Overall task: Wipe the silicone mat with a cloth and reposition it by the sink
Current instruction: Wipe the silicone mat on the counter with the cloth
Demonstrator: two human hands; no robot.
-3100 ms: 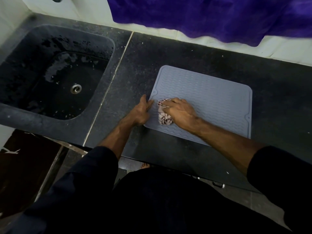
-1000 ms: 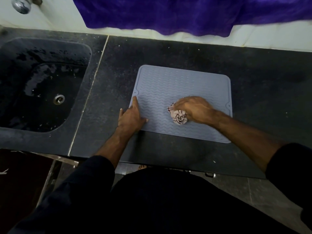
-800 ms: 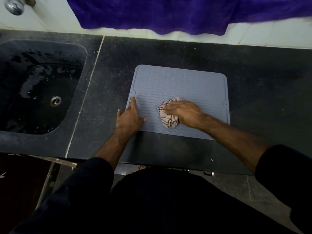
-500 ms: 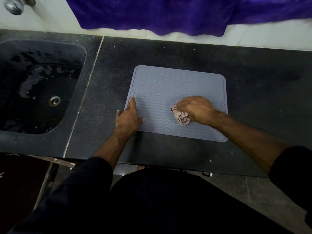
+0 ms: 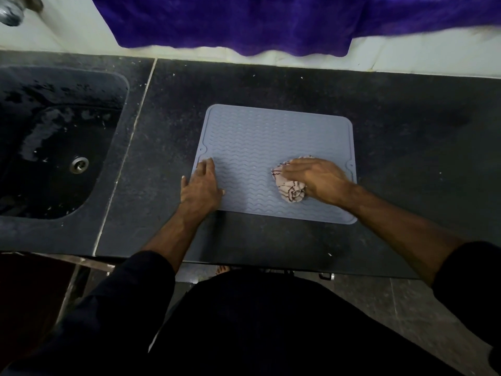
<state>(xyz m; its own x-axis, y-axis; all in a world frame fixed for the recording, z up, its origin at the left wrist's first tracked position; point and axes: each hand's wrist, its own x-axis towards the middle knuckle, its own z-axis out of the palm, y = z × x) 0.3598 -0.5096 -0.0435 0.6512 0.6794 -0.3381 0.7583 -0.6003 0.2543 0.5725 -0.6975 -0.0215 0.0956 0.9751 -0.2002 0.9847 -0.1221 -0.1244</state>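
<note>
A grey-blue silicone mat [image 5: 273,139] with a wavy ribbed pattern lies flat on the dark stone counter [image 5: 406,131], right of the sink [image 5: 51,139]. My left hand [image 5: 202,185] rests flat on the mat's near left corner, fingers straight, partly on the counter. My right hand [image 5: 317,179] presses a crumpled pale cloth with dark red lines [image 5: 288,187] onto the right half of the mat, fingers curled over the wad.
The dark sink has a metal drain [image 5: 79,164] and wet patches. A tap [image 5: 12,10] shows at the top left. A purple towel [image 5: 271,20] hangs over the white wall behind the counter. The counter's front edge runs just below the mat.
My right hand has swept the cloth back and forth over the mat and is now on its right half. The left hand has stayed on the near left corner.
</note>
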